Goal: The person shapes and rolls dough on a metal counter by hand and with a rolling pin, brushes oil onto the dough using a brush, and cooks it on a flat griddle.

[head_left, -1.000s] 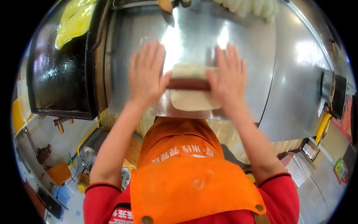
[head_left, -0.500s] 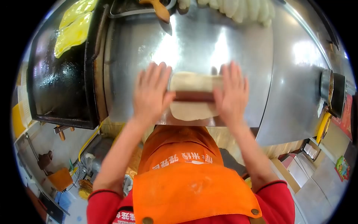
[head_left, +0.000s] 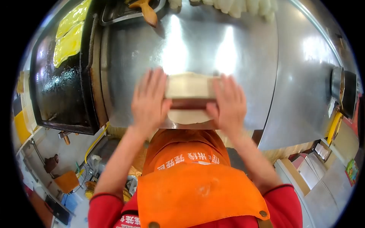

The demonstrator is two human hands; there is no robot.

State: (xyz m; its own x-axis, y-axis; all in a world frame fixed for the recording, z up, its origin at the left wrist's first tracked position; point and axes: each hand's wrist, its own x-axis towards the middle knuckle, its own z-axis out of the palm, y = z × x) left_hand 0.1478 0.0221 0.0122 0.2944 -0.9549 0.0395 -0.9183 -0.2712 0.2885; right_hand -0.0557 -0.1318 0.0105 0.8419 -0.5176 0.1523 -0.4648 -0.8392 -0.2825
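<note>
Dough (head_left: 190,86) lies as a thin, flat sheet near the front edge of the steel worktop (head_left: 251,49), with a reddish-brown rolling pin (head_left: 193,103) across it. The left hand (head_left: 148,103) and right hand (head_left: 230,106) sit palm down over the pin's two ends, fingers stretched out flat; with the blur, exactly how the palms meet the wood is hard to tell. An orange apron (head_left: 201,190) is just below the front edge. At the far edge are a row of pale pieces (head_left: 245,7) and a wooden handle (head_left: 147,13) by a metal tray (head_left: 131,17). On the left, a black griddle (head_left: 61,102) bears yellow sheets (head_left: 69,41).
</note>
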